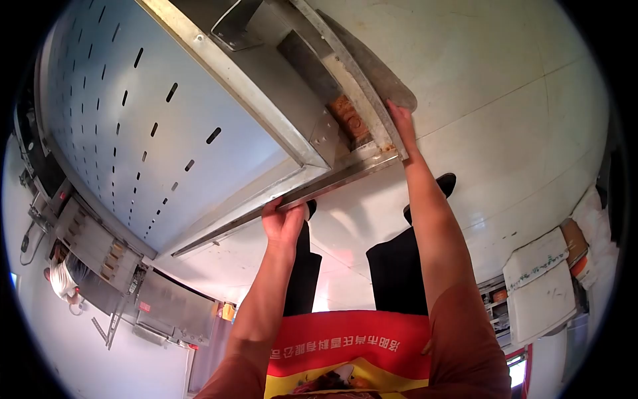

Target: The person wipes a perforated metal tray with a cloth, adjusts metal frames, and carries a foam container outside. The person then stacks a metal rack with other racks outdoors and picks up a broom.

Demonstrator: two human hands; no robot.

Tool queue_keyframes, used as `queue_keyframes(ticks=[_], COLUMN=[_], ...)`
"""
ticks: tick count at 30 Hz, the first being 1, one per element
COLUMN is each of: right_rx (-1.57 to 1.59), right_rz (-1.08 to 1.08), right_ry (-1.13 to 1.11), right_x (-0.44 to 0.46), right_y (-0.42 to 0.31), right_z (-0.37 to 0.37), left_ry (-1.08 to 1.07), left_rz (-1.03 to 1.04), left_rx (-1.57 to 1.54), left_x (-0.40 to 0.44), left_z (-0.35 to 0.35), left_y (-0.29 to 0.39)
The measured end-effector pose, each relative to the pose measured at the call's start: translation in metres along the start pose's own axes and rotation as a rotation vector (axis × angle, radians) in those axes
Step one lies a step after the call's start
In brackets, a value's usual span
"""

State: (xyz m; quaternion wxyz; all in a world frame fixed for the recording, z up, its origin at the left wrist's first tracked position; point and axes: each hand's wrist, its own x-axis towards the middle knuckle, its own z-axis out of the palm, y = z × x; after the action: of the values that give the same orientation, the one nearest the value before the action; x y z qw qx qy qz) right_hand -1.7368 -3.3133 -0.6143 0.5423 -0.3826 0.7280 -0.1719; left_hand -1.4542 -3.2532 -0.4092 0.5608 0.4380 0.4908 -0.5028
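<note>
Slotted metal unit (232,117), pt. rusty.

This looks like a commercial kitchen or a small food workshop; which of the two cannot be told. A large metal unit (166,133) with a slotted panel stands over a pale tiled floor (498,120). More metal equipment (86,239) lines the far side, near another person (63,279). The wearer's red-and-yellow apron (349,332) carries printed characters and what appears to be a food picture.

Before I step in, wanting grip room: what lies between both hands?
A metal rail runs between left hand and right hand in the head view.
</note>
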Motion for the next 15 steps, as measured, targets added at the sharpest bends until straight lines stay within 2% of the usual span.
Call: queue_keyframes(ticks=[2, 4, 8, 11, 15], right_rx=[-0.275, -0.788, -0.822, -0.759, -0.661], right_rz=[-0.002, -0.189, -0.052, 0.070, 0.107], right_ry=[-0.020, -0.041, 0.142, 0.180, 0.145], right_x=[-0.012, -0.030, -0.029, -0.021, -0.016], right_y=[-0.030, -0.067, -0.045, -0.039, -0.037], right_z=[-0.016, -0.030, -0.049, -0.069, -0.075], left_ry=[-0.044, -0.027, -0.036, -0.064, 0.007], left_rz=[0.016, 0.013, 0.026, 0.019, 0.007], left_rx=[-0.033, -0.048, -0.023, -0.005, 0.004], left_x=[0.008, 0.008, 0.011, 0.009, 0.006], left_z=[-0.012, -0.014, -0.018, -0.012, -0.002], left_y=[0.007, 0.008, 0.011, 0.006, 0.001])
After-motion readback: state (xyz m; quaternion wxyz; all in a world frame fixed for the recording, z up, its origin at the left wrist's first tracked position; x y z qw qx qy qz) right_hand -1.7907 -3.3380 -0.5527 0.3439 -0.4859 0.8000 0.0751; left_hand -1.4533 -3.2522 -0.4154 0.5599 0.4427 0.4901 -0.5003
